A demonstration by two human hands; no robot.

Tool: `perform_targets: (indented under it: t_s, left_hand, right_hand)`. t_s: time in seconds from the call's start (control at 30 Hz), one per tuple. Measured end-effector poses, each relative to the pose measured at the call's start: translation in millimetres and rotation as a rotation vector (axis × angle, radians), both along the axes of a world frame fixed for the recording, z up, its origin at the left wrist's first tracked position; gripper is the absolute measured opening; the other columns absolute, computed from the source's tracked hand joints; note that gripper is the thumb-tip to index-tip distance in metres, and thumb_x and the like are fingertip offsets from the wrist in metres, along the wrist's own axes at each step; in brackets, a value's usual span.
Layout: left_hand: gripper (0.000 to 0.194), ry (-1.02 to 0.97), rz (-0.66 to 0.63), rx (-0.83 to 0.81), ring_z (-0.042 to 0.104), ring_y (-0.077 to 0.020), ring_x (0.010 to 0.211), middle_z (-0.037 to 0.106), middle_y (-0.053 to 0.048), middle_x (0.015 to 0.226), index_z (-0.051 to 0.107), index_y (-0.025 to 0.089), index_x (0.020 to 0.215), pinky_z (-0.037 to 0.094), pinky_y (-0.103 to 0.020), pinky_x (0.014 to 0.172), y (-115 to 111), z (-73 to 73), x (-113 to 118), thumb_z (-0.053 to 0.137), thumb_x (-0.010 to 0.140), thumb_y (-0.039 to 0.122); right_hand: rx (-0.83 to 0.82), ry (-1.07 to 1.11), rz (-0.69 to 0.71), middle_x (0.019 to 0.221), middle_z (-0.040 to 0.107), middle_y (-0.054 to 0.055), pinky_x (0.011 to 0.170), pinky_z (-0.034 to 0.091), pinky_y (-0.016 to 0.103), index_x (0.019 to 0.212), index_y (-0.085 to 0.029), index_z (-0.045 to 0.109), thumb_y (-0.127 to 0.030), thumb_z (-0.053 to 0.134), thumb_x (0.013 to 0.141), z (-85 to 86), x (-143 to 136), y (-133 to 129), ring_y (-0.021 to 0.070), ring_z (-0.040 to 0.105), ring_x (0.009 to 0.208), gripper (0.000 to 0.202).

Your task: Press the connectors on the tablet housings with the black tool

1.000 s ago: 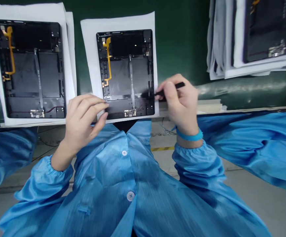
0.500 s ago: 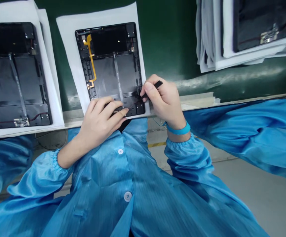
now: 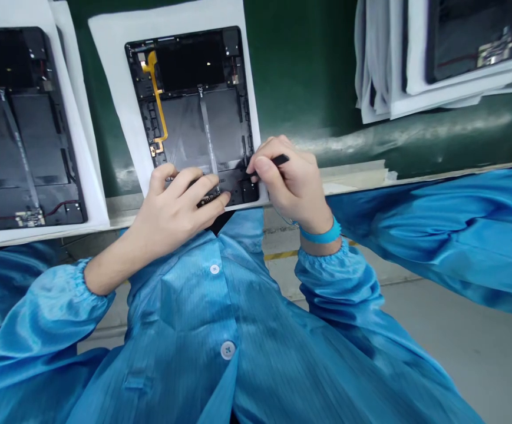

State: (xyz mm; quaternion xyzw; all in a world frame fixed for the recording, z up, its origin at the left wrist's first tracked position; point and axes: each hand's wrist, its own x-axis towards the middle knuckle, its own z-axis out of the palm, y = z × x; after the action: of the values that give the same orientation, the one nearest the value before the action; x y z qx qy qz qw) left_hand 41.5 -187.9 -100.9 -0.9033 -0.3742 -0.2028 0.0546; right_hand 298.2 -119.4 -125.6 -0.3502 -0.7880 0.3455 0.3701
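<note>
An opened tablet housing (image 3: 182, 126) lies on a white foam sheet (image 3: 109, 59) in front of me, its inside facing up. An orange flex cable (image 3: 160, 109) runs down its left side, and a grey ribbon cable (image 3: 207, 132) crosses the middle. My left hand (image 3: 178, 200) rests with spread fingers over the lower left edge, hiding most of the small circuit board there. Between the thumb and fingers of my right hand (image 3: 291, 179) is a slim black stick-like tool (image 3: 280, 159). Its point is at the housing's lower right corner, partly hidden by the fingers.
To the left, a second opened tablet housing (image 3: 59, 159) lies on white sheets. A stack of white foam sheets (image 3: 382, 65) with another housing (image 3: 459, 50) stands at the right on the green mat (image 3: 300, 76). Blue-clad people sit close on both sides.
The view has shifted slightly. My left fingers have bent and spread a little more at the lower edge. My right hand has tipped the black tool lower, staying at the same corner.
</note>
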Motion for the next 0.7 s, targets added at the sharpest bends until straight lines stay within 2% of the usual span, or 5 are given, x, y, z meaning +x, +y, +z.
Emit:
perform_targets:
  t_s: [0.13, 0.27, 0.4, 0.5, 0.7]
  left_hand:
    - [0.016, 0.051, -0.070, 0.045, 0.077, -0.0280, 0.113, 0.083, -0.009, 0.128, 0.076, 0.022, 0.129, 0.055, -0.047, 0.094, 6, 1.2, -5, 0.071, 0.114, 0.021]
    - [0.019, 0.075, -0.104, 0.005, 0.078, -0.0300, 0.119, 0.081, -0.009, 0.133, 0.075, 0.023, 0.133, 0.059, -0.050, 0.097, 9, 1.4, -11, 0.071, 0.114, 0.021]
    - [0.023, 0.024, -0.113, -0.137, 0.077, -0.0323, 0.131, 0.079, -0.008, 0.137, 0.073, 0.027, 0.137, 0.061, -0.054, 0.106, 12, 2.4, -20, 0.068, 0.115, 0.022]
    - [0.022, 0.016, -0.181, -0.153, 0.076, -0.0348, 0.134, 0.078, -0.009, 0.138, 0.073, 0.026, 0.138, 0.064, -0.055, 0.104, 18, 5.8, -29, 0.064, 0.118, 0.026]
    - [0.025, 0.042, -0.219, -0.350, 0.075, -0.0338, 0.137, 0.076, -0.008, 0.140, 0.077, 0.032, 0.132, 0.065, -0.058, 0.109, 27, 14.6, -33, 0.061, 0.117, 0.021]
  right_hand:
    - [0.069, -0.036, -0.032, 0.086, 0.068, 0.002, 0.101, 0.059, 0.057, 0.094, -0.028, 0.065, -0.054, 0.043, 0.122, -4.4, 1, -1, 0.0247, 0.069, 0.085, 0.044]
    - [0.094, -0.033, -0.050, 0.084, 0.067, 0.003, 0.103, 0.059, 0.060, 0.091, -0.028, 0.064, -0.053, 0.043, 0.121, -8.7, 5, -3, 0.0264, 0.069, 0.086, 0.045]
    - [0.087, 0.005, -0.111, 0.083, 0.067, 0.003, 0.096, 0.061, 0.056, 0.091, -0.028, 0.065, -0.054, 0.046, 0.121, -9.8, 3, -7, 0.0256, 0.068, 0.083, 0.044]
    - [0.049, 0.085, -0.154, 0.082, 0.066, 0.001, 0.089, 0.061, 0.052, 0.094, -0.029, 0.066, -0.055, 0.044, 0.121, -7.4, -3, -14, 0.0229, 0.066, 0.077, 0.043]
    - [0.018, 0.063, -0.008, 0.082, 0.067, 0.001, 0.087, 0.058, 0.047, 0.096, -0.027, 0.065, -0.047, 0.049, 0.121, -1.7, -11, -22, 0.0220, 0.067, 0.082, 0.036]
